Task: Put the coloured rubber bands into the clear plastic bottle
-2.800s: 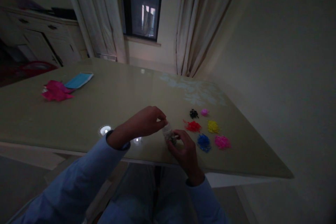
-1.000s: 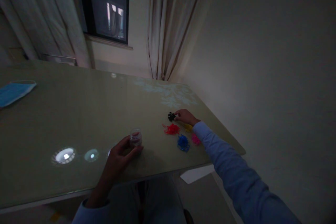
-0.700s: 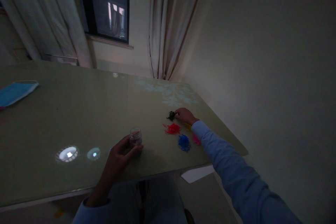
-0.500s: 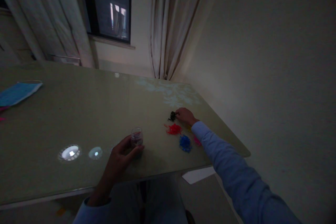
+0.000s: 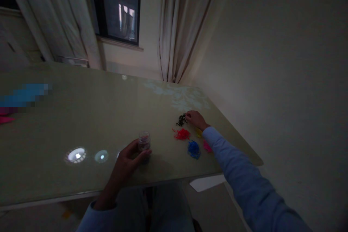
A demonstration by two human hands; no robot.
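My left hand (image 5: pixel 130 157) is wrapped around a small clear jar (image 5: pixel 144 141) that stands upright on the table, its open mouth upward. A few dim, reddish bits seem to be inside, too blurred to name. On the right, my right hand (image 5: pixel 195 119) is closed in a pinch at the edge of a pile of black rubber bands (image 5: pixel 181 119); what lies between its fingertips is hidden. Nearer to me are piles of red rubber bands (image 5: pixel 182 134) and blue rubber bands (image 5: pixel 194 149). My right forearm partly covers yellow bands (image 5: pixel 199 132) and pink bands (image 5: pixel 207 146).
The glossy table (image 5: pixel 81 116) ends at a front edge by my lap and at a wall (image 5: pixel 272 61) on the right. A blue item (image 5: pixel 25 95), blurred out, and a pink piece (image 5: pixel 5 120) lie far left. Curtains (image 5: pixel 176 25) and a window (image 5: pixel 121 7) stand behind.
The whole view has shifted slightly. My right hand stays at the black pile, which looks a little more spread out. My left hand still holds the jar.
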